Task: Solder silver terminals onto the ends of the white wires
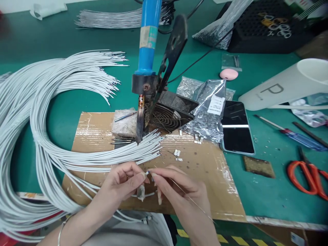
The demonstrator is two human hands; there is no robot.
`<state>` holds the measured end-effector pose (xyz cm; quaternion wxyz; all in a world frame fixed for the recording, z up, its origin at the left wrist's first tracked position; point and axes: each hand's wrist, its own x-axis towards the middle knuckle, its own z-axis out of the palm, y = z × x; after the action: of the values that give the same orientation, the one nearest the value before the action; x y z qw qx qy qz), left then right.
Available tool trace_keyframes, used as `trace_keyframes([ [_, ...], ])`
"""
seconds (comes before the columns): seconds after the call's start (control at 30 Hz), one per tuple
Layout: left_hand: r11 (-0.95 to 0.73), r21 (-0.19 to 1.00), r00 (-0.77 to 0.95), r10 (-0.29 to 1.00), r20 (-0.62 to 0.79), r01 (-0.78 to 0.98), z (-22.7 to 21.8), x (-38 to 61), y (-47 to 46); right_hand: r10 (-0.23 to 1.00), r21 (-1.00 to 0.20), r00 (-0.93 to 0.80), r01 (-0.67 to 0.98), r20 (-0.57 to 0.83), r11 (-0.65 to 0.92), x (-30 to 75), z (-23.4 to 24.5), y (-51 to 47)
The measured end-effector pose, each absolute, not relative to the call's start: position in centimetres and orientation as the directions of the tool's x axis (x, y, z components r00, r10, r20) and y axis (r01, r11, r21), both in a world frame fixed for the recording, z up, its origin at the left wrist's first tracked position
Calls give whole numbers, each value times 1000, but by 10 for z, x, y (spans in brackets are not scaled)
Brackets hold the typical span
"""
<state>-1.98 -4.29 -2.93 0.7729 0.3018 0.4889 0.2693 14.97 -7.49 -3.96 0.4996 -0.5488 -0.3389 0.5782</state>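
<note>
Close together above the cardboard, my two hands meet at a tiny white piece with a dark tip [147,173], which looks like a cable end. My left hand [125,182] is closed in a pinch on it from the left. From the other side, my right hand [181,188] has thumb and forefinger pressed at the dark tip. A thin silvery wire, like solder wire [194,202], is tucked through my right hand and trails back over it. Fingertips cover most of the small piece. Just beyond, a bundle of white cables [123,155] lies with its ends pointing right.
A soldering iron [146,54] hangs tip-down in a stand, beside a black fan [166,116]. Small white connectors [176,152] lie on the cardboard [205,177]. Rightward are a plastic bag [208,112], phone [237,135], white cup [279,85], screwdriver [294,133] and orange-handled scissors [307,176].
</note>
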Motion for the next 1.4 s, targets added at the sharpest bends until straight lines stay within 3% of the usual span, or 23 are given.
trace_keyframes([
  [0.5, 601, 793, 418, 747, -517, -94, -31, -25, -45, 979, -956, -9, -214, -206, -203, 157, -49, -80],
  [0.73, 621, 782, 429, 723, -542, -59, -28, -26, -42, 966, -928, -58, -269, -251, -257, 157, -49, -81],
  [0.83, 610, 792, 407, 733, -545, -37, -24, -26, -40, 980, -965, -10, -170, -199, -198, 159, -44, -81],
  [0.93, 568, 823, 397, 752, -526, 12, -20, -27, -39, 998, -998, -9, 19, -60, -60, 165, -36, -79],
  [1.03, 503, 859, 428, 758, -492, 98, -19, -30, -38, 989, -981, -138, 176, 59, 84, 175, -27, -72],
  [1.1, 474, 866, 470, 735, -489, 160, -18, -33, -37, 962, -967, -265, 219, 67, 127, 181, -22, -65],
  [1.27, 454, 846, 582, 621, -526, 280, -13, -35, -32, 869, -992, -485, 119, -98, -45, 190, -25, -48],
  [1.4, 391, 868, 490, 717, -496, 308, -10, -30, -33, 862, -916, -413, -137, -293, -377, 186, -44, -50],
])
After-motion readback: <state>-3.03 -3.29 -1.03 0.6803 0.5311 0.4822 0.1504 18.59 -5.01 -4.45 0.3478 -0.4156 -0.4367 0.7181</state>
